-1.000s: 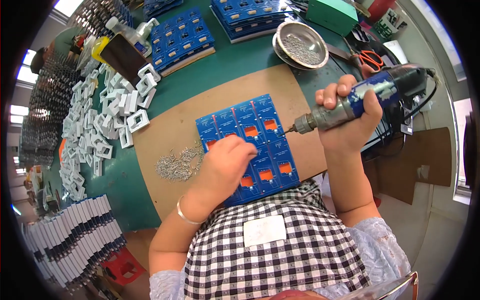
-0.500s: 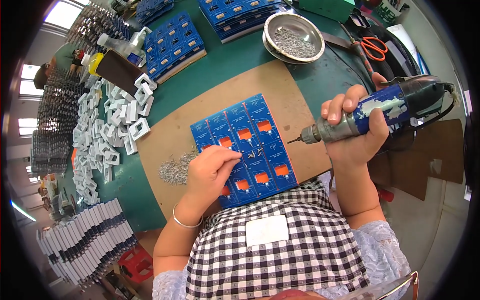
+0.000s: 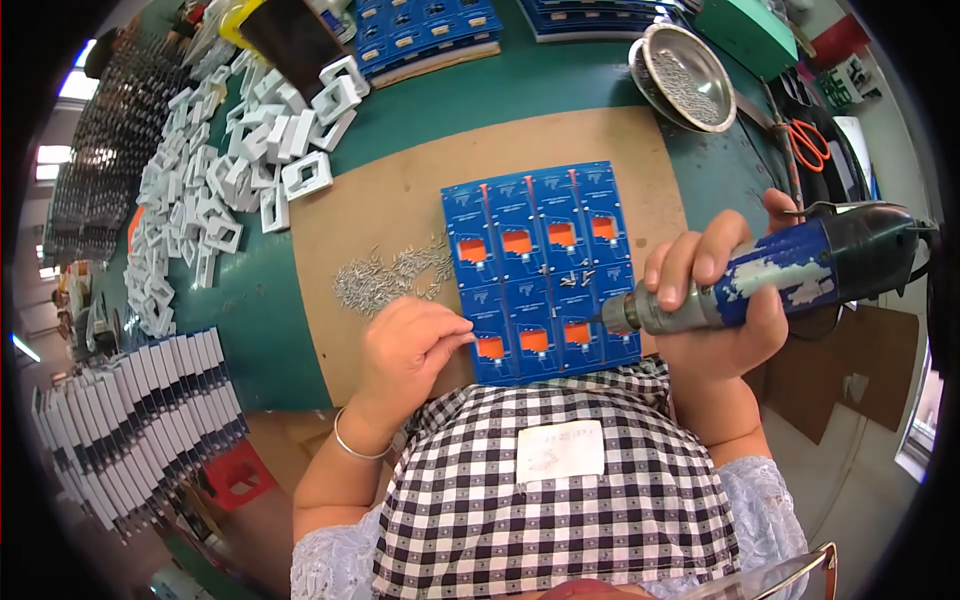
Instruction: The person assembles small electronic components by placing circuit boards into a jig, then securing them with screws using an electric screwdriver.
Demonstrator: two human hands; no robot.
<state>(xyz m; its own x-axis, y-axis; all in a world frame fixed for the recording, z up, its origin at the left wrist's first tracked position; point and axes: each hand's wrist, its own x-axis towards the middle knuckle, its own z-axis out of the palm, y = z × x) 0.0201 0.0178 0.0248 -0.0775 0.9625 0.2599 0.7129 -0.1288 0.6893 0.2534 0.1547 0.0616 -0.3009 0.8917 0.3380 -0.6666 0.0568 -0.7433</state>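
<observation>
A blue panel (image 3: 515,205), printed with white lines and cut with several orange-showing windows, lies on a brown board in front of me. My left hand (image 3: 410,345) is pinched closed at the panel's near left corner; whatever its fingertips hold is too small to make out. In my right hand (image 3: 715,335) is a blue and black electric screwdriver (image 3: 780,275), worn of paint, its tip pointing left over the panel's right part. Whether the tip touches the panel, I cannot tell. A few loose screws (image 3: 577,279) lie mid-panel. Left of it spreads a screw pile (image 3: 385,280).
The brown board (image 3: 365,200) rests on a green table (image 3: 450,105). White frame-shaped pieces (image 3: 215,235) are heaped at left, with stacked white strips (image 3: 150,420) nearer. At the back stand blue panel stacks (image 3: 425,35), a metal bowl (image 3: 648,62) of screws and orange-handled scissors (image 3: 808,145).
My left hand has gone from mid-panel to its near left corner. The screwdriver tip has come from beside the panel to over it. The panel sits straighter, and the whole view has shifted.
</observation>
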